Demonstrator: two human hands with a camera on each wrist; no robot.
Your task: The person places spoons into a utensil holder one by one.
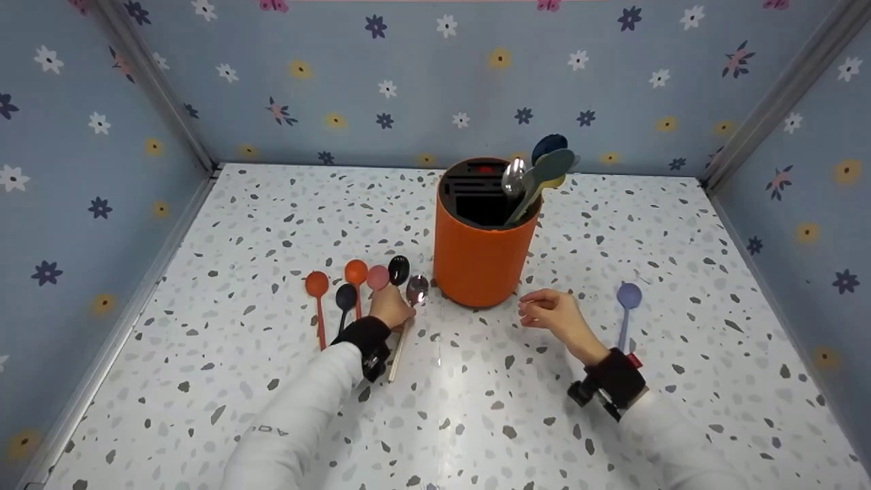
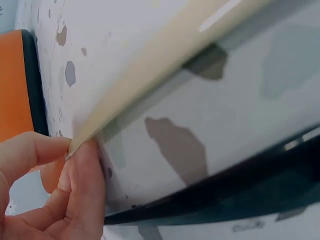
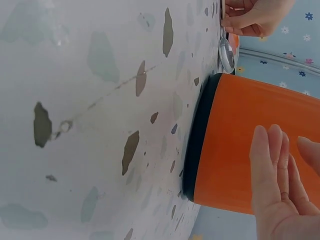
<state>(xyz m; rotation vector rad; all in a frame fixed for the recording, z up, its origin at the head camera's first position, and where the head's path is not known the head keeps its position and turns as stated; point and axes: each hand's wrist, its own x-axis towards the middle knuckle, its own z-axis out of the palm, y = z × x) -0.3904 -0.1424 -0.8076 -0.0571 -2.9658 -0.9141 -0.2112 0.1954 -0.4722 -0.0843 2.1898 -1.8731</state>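
Note:
My left hand (image 1: 392, 307) pinches the handle of a metal spoon (image 1: 417, 290) between thumb and fingertips. That spoon has a shiny silver bowl and a long cream handle (image 2: 165, 60), close to the table in the left wrist view. Right of it stands an orange cylindrical utensil holder (image 1: 480, 265) with a black slotted top. Nearest to the holder's right side, my right hand (image 1: 559, 320) hovers with fingers extended, holding nothing; the right wrist view shows its fingers (image 3: 265, 170) apart from the thumb. A black spoon (image 1: 399, 270) and a pink spoon (image 1: 378, 277) lie by the left hand.
Left of these lie an orange spoon (image 1: 356, 271), a dark spoon (image 1: 346, 297) and a red spoon (image 1: 317, 284). Far right lies a purple spoon (image 1: 629, 296). Several utensils, including a grey-green spoon (image 1: 556, 165), stand in the holder's right side. Flowered walls (image 1: 435, 88) enclose the speckled table.

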